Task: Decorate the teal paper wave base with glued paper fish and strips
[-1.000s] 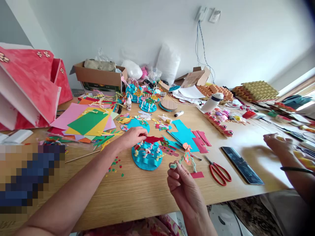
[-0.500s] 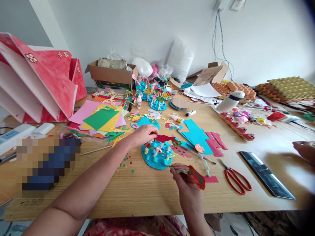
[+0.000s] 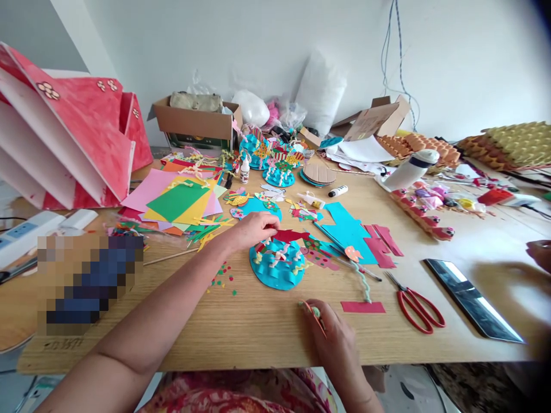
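My left hand [image 3: 257, 226] is closed at the far edge of a round blue paper base [image 3: 267, 278], its fingertips at the end of a dark red paper piece [image 3: 291, 235]. Looped blue strips and twisted pale pipe cleaners [image 3: 279, 255] stand on this base. Near the table's front edge my right hand [image 3: 333, 332] is closed around a red-orange paper fish [image 3: 318, 322] seen nearly edge-on, a bit of green pipe cleaner against it. To its right lie a small red paper strip [image 3: 364, 307] and an orange paper fish [image 3: 353, 253] on a pale green pipe cleaner [image 3: 364, 284].
Red-handled scissors [image 3: 419, 307] and a dark phone-like slab [image 3: 471, 298] lie at the right. Blue paper [image 3: 350, 232], glue bottles [image 3: 244, 170] and coloured sheets [image 3: 176, 201] lie farther back. Another person's hand [image 3: 540, 252] shows at the right edge.
My right hand has drawn back from the blue base towards the table's front edge and turned, so the fish shows edge-on. My left hand stays at the red paper. The view has shifted slightly.
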Demonstrator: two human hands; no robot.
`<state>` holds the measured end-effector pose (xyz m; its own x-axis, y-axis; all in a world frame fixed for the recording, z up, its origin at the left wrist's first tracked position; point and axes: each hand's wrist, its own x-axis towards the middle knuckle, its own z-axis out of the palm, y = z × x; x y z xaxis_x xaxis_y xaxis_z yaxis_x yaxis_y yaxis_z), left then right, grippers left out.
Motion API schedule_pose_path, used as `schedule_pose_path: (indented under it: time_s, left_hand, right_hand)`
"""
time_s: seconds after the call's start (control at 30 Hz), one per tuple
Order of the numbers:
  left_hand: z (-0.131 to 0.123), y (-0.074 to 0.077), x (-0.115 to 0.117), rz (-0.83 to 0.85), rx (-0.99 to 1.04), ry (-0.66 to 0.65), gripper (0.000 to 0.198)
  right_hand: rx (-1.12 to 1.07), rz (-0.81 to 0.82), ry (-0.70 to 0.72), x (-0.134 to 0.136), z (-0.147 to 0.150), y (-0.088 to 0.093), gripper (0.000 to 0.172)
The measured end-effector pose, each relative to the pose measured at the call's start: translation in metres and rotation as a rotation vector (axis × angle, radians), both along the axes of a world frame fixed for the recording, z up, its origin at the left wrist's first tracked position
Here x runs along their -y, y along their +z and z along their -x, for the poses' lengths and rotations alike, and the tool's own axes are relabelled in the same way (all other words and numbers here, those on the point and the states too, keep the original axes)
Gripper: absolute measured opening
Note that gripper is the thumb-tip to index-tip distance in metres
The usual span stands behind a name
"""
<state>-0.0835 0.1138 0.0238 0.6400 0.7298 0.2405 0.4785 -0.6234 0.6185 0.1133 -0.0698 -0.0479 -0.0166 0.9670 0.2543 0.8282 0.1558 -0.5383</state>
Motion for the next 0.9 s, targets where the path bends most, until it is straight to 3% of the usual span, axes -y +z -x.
schedule_pose_path:
  time_s: [0.3, 0.47, 0.57, 0.7, 0.8, 0.9]
  left_hand:
    - [-0.002, 0.004, 0.001, 0.018, -0.013, -0.006, 0.010]
    - [-0.001, 0.005, 0.001, 0.008, -0.008, -0.011, 0.011]
    - [-0.001, 0.004, 0.001, 0.016, -0.008, -0.008, 0.011]
    - [-0.001, 0.004, 0.001, 0.031, -0.001, 0.002, 0.010]
    - [-0.001, 0.003, 0.002, 0.015, 0.009, 0.012, 0.010]
    - [-0.001, 0.002, 0.001, 0.005, 0.010, 0.007, 0.011]
  right_hand:
    - [0.198, 0.277, 0.078, -0.028, -0.006, 0.027, 0.018]
    - [0.141, 0.252, 0.105, -0.027, -0.002, 0.030, 0.018]
    - [-0.029, 0.178, 0.024, -0.019, -0.003, 0.024, 0.017]
    - [-0.435, 0.239, -0.096, -0.010, -0.004, 0.017, 0.016]
    - [-0.756, 0.260, -0.127, -0.009, 0.001, 0.018, 0.017]
    - [-0.905, 0.256, -0.138, -0.010, 0.009, 0.023, 0.022]
